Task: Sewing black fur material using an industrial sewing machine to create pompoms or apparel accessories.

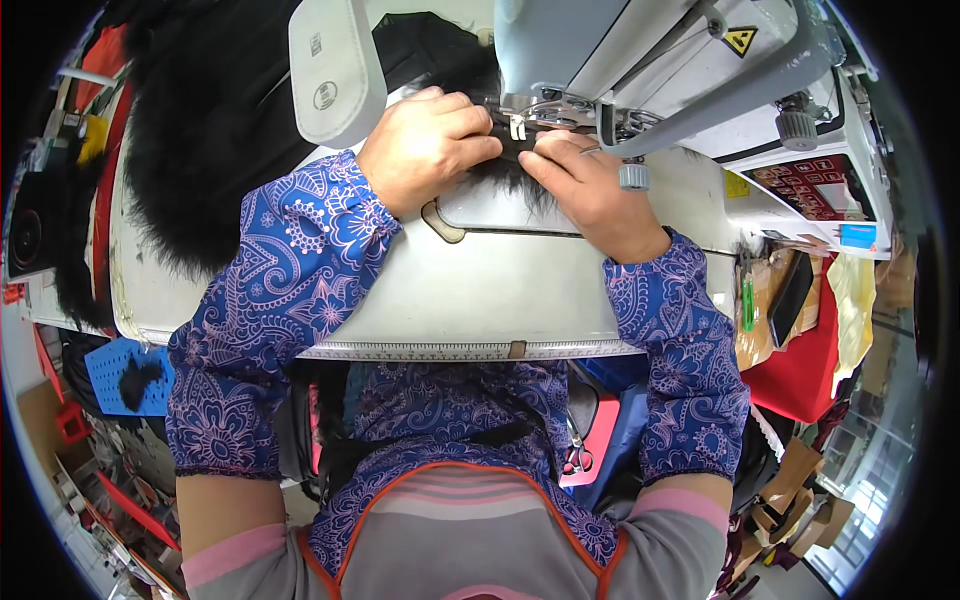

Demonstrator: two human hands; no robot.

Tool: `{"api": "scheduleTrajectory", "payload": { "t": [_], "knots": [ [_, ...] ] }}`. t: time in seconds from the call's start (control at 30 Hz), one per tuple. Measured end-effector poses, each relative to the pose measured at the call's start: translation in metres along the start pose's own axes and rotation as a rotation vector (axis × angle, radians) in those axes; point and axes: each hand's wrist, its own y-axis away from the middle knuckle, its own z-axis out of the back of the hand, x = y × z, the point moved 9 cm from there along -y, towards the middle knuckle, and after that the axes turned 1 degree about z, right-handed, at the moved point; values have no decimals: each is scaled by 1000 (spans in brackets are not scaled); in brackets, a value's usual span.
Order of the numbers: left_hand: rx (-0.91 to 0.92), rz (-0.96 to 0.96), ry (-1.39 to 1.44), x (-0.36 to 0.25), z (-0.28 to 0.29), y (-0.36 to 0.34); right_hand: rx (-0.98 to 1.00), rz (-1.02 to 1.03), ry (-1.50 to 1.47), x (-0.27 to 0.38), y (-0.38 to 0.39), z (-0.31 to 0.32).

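Note:
Black furry fabric lies under the white presser foot of a sewing machine. Just left of the foot, my left hand is closed on the fabric, fingers curled, thumb and forefinger pointing to the foot. My right hand pinches the fabric's edge on the other side, its thumb close to the foot; its fingertips are partly hidden under the machine head. A larger mass of black fur spreads over the table's left side; whether it joins the piece at the foot I cannot tell.
A white rounded machine attachment stands above my left wrist. A measuring tape runs along the front edge of the sewing table. On the right lie a green-handled tool and a black phone-like object. Scissors rest below the table.

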Motion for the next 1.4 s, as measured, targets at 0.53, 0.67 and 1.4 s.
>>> {"api": "scheduleTrajectory", "payload": {
  "t": [0.53, 0.67, 1.4],
  "knots": [
    [-45, -32, 95, 12, -2, 8, -18, -241, -232, -30, 6, -15],
    [-37, -17, 64, 14, -3, 7, -16, -202, -159, -28, 3, -9],
    [-35, -8, 84, 17, -3, 4, -29, -233, -180, -39, 4, -14]
  ]
}}
